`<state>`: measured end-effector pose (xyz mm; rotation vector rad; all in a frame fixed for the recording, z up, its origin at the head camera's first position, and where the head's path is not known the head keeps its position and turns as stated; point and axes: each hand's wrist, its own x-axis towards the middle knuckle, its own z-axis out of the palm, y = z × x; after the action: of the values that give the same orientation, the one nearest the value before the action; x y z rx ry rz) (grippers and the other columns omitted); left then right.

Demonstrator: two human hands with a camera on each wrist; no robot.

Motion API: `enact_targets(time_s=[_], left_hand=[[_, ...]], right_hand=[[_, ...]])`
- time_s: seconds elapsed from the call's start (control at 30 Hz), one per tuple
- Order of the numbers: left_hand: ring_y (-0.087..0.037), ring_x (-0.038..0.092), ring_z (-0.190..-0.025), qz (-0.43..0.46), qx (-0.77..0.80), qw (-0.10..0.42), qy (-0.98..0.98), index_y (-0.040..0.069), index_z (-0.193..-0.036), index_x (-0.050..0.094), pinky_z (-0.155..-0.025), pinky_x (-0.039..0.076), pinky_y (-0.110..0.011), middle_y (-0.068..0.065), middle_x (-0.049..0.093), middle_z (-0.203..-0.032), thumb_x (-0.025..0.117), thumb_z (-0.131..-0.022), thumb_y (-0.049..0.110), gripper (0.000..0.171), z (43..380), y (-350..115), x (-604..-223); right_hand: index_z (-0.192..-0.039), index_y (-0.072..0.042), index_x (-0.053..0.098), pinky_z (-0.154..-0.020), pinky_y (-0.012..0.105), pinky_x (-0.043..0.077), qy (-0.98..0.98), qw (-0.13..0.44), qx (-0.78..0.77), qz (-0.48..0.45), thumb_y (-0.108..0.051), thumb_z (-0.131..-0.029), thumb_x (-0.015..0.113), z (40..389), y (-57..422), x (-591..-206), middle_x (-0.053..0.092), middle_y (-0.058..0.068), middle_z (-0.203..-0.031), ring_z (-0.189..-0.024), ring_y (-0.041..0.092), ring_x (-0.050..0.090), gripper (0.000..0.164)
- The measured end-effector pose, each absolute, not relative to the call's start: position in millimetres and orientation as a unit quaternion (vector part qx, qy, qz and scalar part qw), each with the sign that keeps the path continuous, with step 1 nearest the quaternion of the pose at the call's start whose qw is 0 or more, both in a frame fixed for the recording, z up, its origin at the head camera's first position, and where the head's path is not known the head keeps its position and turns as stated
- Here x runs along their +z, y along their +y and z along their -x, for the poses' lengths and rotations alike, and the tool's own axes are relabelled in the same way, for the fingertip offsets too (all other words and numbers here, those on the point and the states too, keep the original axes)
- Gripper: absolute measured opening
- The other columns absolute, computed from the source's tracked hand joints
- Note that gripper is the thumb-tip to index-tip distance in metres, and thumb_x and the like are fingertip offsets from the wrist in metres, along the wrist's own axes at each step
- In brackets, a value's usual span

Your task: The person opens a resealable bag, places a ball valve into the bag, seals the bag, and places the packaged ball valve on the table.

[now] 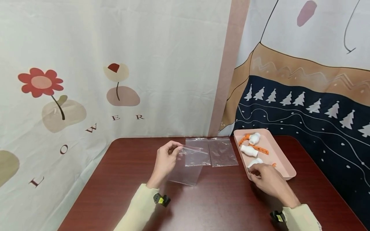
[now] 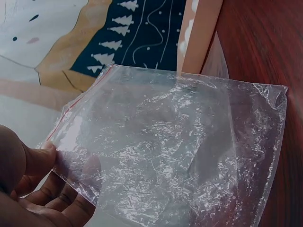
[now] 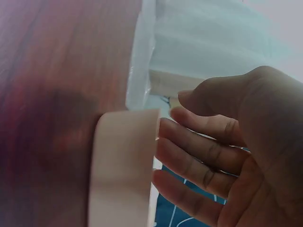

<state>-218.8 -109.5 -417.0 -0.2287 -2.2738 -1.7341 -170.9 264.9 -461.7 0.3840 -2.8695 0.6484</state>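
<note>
My left hand (image 1: 166,162) pinches a clear zip bag (image 1: 185,175) by a top corner near its seal. In the left wrist view the thumb and fingers hold the edge of the bag (image 2: 165,142), which looks flat. At the near left side of a pink tray (image 1: 284,160), my right hand (image 1: 270,181) is over the rim, close to a white rounded piece (image 1: 255,162). Its fingers (image 3: 189,163) bend loosely in the right wrist view, the thumb apart, with nothing visible between. Farther back in the tray lie white bulb-shaped pieces (image 1: 249,150) and orange perforated strips (image 1: 261,149).
Two more clear bags lie flat on the dark red table (image 1: 219,199), the left one (image 1: 198,160) beside the right one (image 1: 224,152). A printed curtain (image 1: 173,64) hangs behind the table's back edge.
</note>
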Motion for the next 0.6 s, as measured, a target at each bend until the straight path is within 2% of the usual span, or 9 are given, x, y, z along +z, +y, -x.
enact_targets(time_s=[0.13,0.27,0.43,0.5,0.6], left_hand=[[-0.033,0.073,-0.074,0.105,-0.596,0.132,-0.785,-0.001,-0.102,0.073,-0.064,0.063,-0.042,-0.019,0.074,-0.087,0.071,-0.096,0.008,0.011,216.2,-100.2,-416.9],[-0.024,0.071,-0.072,0.124,-0.592,0.121,-0.787,0.003,-0.1,0.074,-0.062,0.062,-0.034,-0.021,0.073,-0.086,0.07,-0.096,0.011,0.01,213.3,-91.1,-417.2],[-0.024,0.068,-0.068,0.157,-0.613,0.102,-0.768,0.005,-0.096,0.074,-0.062,0.062,-0.04,-0.025,0.07,-0.082,0.07,-0.096,0.013,0.009,210.2,-80.6,-417.8],[-0.027,0.068,-0.068,0.17,-0.611,0.103,-0.767,0.005,-0.096,0.074,-0.063,0.062,-0.043,-0.023,0.07,-0.08,0.07,-0.096,0.012,0.008,208.7,-77.1,-418.0],[-0.029,0.068,-0.067,0.181,-0.597,0.108,-0.774,0.007,-0.096,0.074,-0.062,0.061,-0.039,-0.016,0.071,-0.08,0.07,-0.096,0.011,0.006,205.4,-72.5,-417.9]], right_hand=[[-0.094,-0.016,0.075,-0.066,0.025,0.053,-0.958,0.111,0.23,-0.133,-0.013,-0.088,0.077,171.1,259.7,-456.0,0.07,-0.007,-0.086,-0.076,0.006,0.06,0.007],[-0.099,-0.014,0.075,-0.069,0.027,0.057,-0.951,0.126,0.244,-0.144,-0.016,-0.089,0.078,171.3,253.2,-450.1,0.073,-0.004,-0.091,-0.078,0.007,0.065,0.01],[-0.111,-0.014,0.075,-0.075,0.033,0.06,-0.945,0.115,0.271,-0.145,-0.022,-0.093,0.076,172.7,242.0,-441.0,0.075,0.0,-0.103,-0.085,0.009,0.067,0.02],[-0.115,-0.014,0.074,-0.078,0.036,0.061,-0.94,0.106,0.288,-0.148,-0.024,-0.094,0.076,173.9,236.6,-437.1,0.075,0.001,-0.106,-0.088,0.01,0.067,0.023],[-0.117,-0.015,0.073,-0.079,0.036,0.061,-0.934,0.103,0.305,-0.157,-0.026,-0.094,0.075,176.2,228.6,-431.9,0.075,-0.001,-0.104,-0.089,0.009,0.067,0.025]])
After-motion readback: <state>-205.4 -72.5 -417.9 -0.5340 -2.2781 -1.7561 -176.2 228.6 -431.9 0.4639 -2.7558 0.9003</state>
